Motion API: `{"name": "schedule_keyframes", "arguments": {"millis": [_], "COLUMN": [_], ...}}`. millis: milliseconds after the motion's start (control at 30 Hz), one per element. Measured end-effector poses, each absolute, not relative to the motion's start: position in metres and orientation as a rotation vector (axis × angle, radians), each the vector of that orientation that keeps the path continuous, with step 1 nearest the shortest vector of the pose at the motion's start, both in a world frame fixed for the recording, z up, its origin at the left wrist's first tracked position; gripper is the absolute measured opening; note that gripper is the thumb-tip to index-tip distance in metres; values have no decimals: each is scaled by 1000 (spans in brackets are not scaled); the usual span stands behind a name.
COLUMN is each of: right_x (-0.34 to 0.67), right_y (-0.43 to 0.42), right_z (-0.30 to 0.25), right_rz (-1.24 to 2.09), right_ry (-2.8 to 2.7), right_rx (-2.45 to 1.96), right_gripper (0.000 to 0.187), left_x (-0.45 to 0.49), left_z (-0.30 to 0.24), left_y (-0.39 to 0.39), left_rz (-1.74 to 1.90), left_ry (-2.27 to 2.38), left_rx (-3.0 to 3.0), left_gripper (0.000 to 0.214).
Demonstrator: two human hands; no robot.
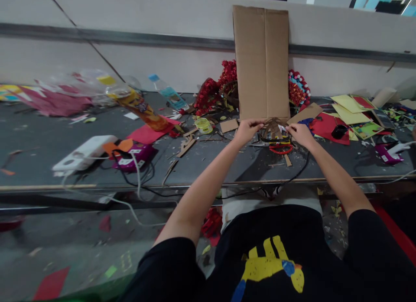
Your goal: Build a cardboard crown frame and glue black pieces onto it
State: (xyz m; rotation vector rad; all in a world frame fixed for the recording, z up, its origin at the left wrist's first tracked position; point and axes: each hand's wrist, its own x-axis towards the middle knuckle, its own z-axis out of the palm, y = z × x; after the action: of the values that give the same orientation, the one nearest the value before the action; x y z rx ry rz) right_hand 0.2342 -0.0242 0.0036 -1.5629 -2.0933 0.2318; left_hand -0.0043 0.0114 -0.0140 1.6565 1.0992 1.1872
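While the left hand (247, 131) pinches the 9 o'clock edge of a blurry brown piece (274, 128), the right hand (300, 134) pinches its 3 o'clock edge. Piece sits between both hands, over the dark desk (97, 124); can't tell if it touches the top. Big cardboard sheet (263, 63) stands upright at 12 o'clock against the wall (162, 11). Red loop-shaped item (281, 150) at 6 o'clock, just beside the piece. Yellow tub (203, 125) at 9 o'clock, orange-drink bottle (143, 109) farther out same way. Red paper (325, 128) at 3 o'clock, past the right hand
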Motion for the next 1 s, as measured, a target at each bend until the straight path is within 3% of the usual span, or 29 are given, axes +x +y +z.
{"name": "schedule_keyframes", "arguments": {"millis": [400,700,1000], "right_x": [236,223,214], "right_y": [-29,-62,-89], "right_z": [2,-8,-30], "right_rz": [321,575,1238], "right_ry": [-1945,-1610,-1296], "right_rx": [-1425,-1247,-1169], "right_gripper": [35,37,51], "left_x": [-6,1,-5], "left_z": [-17,-32,-47], "left_y": [9,-8,-5], "left_rz": [1225,1353,1492], "left_ry": [1035,986,920], "left_rx": [1510,1770,1588], "left_gripper": [34,21,17]}}
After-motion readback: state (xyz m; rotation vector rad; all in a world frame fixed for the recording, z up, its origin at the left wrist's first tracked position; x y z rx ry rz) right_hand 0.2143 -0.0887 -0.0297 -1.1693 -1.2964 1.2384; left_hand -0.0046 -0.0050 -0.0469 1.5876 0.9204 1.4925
